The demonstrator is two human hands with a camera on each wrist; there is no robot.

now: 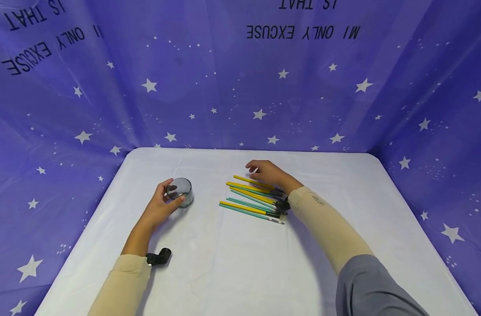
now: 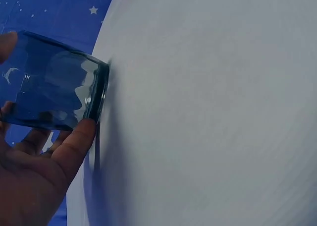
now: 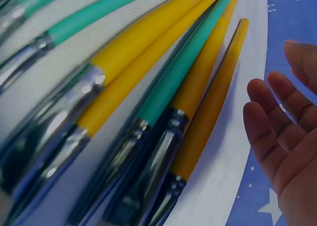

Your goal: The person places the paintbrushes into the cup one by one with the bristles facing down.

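My left hand [image 1: 158, 210] grips a clear, bluish-grey drinking glass [image 1: 187, 195] at the left of the table, thumb on the near side and fingers round the far side. The left wrist view shows the glass [image 2: 59, 87] with its base close to the white cloth and a finger along its lower edge. Several paintbrushes [image 1: 248, 206] with yellow and green handles lie fanned out mid-table, bristle ends to the right. Over the farthest yellow brush [image 1: 250, 181] is my right hand [image 1: 267, 172], its fingers loosely bent. In the right wrist view this hand [image 3: 292, 132] is beside the brushes and holds nothing.
A white cloth [image 1: 232, 263] covers the table. Purple star-printed curtains [image 1: 224, 87] hang behind it and at both sides. A black wrist camera [image 1: 159, 256] juts from the left sleeve, and another [image 1: 283, 205] overlaps the brush ends at right.
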